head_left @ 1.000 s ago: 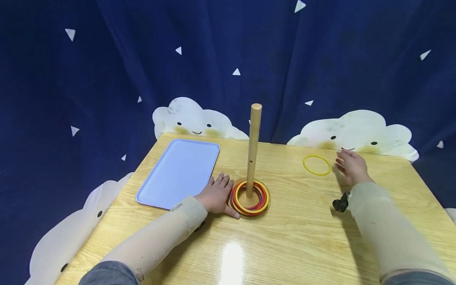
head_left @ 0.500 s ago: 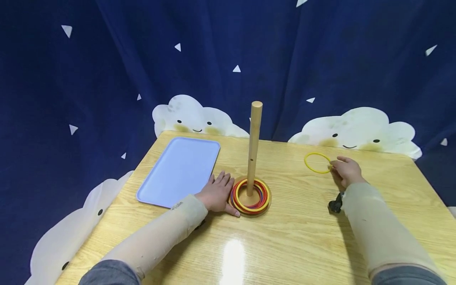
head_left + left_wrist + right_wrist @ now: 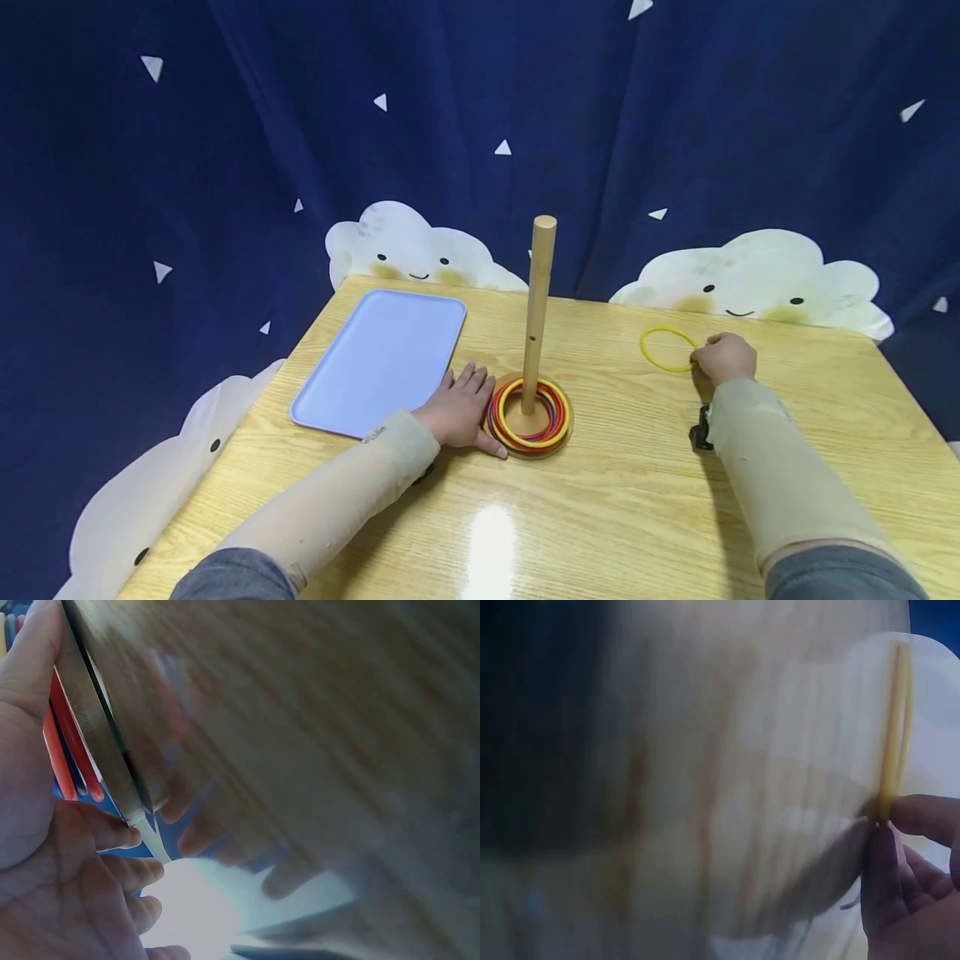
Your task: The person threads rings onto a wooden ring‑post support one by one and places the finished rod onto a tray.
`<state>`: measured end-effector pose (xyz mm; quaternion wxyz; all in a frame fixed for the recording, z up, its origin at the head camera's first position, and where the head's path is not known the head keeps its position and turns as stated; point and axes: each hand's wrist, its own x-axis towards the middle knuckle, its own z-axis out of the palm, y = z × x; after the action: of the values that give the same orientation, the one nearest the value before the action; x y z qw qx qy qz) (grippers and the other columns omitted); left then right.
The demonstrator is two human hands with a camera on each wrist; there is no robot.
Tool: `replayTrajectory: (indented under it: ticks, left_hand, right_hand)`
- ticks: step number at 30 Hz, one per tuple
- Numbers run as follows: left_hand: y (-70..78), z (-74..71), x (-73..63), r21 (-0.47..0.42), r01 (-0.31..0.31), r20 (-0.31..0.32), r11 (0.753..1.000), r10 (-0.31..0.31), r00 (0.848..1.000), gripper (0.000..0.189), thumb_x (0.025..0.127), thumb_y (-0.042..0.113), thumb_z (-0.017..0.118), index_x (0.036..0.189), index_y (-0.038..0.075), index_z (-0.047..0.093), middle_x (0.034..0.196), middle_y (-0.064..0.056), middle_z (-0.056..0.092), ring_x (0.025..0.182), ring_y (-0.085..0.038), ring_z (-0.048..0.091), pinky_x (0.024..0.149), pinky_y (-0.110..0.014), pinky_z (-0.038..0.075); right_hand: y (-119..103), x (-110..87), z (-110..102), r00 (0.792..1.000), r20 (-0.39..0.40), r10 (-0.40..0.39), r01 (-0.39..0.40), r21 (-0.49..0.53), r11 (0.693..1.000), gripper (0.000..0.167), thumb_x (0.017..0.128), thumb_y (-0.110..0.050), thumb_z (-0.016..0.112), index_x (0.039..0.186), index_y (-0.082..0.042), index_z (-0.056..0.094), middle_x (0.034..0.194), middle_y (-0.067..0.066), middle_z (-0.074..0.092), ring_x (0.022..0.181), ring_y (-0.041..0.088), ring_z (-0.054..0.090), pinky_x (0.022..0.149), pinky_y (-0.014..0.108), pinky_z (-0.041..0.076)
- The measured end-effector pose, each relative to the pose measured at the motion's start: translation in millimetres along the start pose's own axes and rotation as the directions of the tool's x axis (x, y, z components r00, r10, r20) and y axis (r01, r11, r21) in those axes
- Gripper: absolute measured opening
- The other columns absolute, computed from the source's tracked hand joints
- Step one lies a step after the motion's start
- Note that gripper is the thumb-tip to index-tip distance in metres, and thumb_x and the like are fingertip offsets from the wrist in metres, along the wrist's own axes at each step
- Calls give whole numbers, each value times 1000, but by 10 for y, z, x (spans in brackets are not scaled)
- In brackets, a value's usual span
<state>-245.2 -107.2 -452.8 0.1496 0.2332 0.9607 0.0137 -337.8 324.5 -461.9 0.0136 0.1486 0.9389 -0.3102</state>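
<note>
My right hand (image 3: 724,358) pinches a thin yellow ring (image 3: 645,354) at its near right edge. In the right wrist view, the thumb and a fingertip meet on the ring (image 3: 892,735), which appears edge-on. A wooden post (image 3: 537,317) stands upright on a round base (image 3: 570,427). Several red, yellow and blue rings (image 3: 559,434) lie stacked around its foot. My left hand (image 3: 456,410) rests beside that base, fingers straight and thumb along its near side. Seen from the left wrist, the palm lies against the base edge (image 3: 97,727).
A light blue tray (image 3: 386,358) lies left of the post, close to the left hand's fingertips. The wooden table (image 3: 600,517) ends at the back against a dark blue curtain (image 3: 450,108) with cloud shapes.
My right hand has moved left to the yellow ring, and its fingers have closed on the edge. The left hand stays beside the base.
</note>
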Motion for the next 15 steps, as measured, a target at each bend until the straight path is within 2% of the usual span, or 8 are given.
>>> replayTrajectory:
  ticks: [3, 5, 7, 10, 12, 15]
  left_hand:
    - [-2, -6, 4, 3, -1, -10, 1000, 1, 1000, 126, 77, 80, 70, 165, 5, 21, 171, -16, 14, 158, -33, 4, 124, -56, 9]
    - [-1, -8, 0, 3, -3, -11, 1000, 3, 1000, 126, 77, 80, 70, 165, 5, 21, 171, -17, 15, 158, -33, 5, 124, -56, 10]
    - [0, -7, -3, 3, -3, -10, 1000, 3, 1000, 125, 77, 80, 70, 165, 5, 22, 171, -17, 15, 158, -33, 5, 124, -56, 10]
    - [9, -3, -10, 7, 2, 0, 1000, -2, 1000, 125, 77, 80, 69, 165, 6, 21, 171, -16, 13, 158, -33, 4, 124, -56, 9]
    - [14, 0, -11, 6, 5, 2, 1000, -5, 1000, 125, 77, 79, 70, 166, 6, 21, 171, -16, 14, 158, -33, 4, 124, -55, 9]
    - [15, 2, -2, 8, 7, 3, 1000, -7, 1000, 125, 78, 80, 69, 166, 6, 20, 171, -15, 13, 158, -32, 3, 124, -55, 9]
  right_hand:
    - [-3, -9, -37, 999, 10, -37, 38, -32, 999, 48, 93, -16, 61, 128, 17, 54, 131, 37, 55, 117, 55, 51, 103, 62, 42]
    - [27, -21, -49, 998, 51, -41, 40, 12, 999, 51, 95, -16, 58, 134, 16, 52, 130, 38, 56, 108, 52, 56, 93, 59, 49]
    - [81, -15, -53, 994, 97, -47, 41, 70, 997, 54, 99, -17, 55, 141, 15, 49, 130, 37, 56, 98, 44, 59, 82, 51, 54]
    - [171, -2, -46, 987, 153, -49, 20, 190, 982, 54, 104, -17, 50, 146, 17, 43, 128, 35, 57, 86, 25, 62, 70, 35, 55]
    - [213, 11, -38, 986, 160, -49, 8, 247, 969, 50, 106, -18, 49, 144, 16, 46, 122, 30, 59, 85, 16, 61, 69, 28, 56]
    - [260, 24, -28, 985, 166, -47, -10, 327, 945, 46, 108, -18, 49, 139, 15, 47, 113, 20, 60, 82, 10, 60, 69, 25, 57]
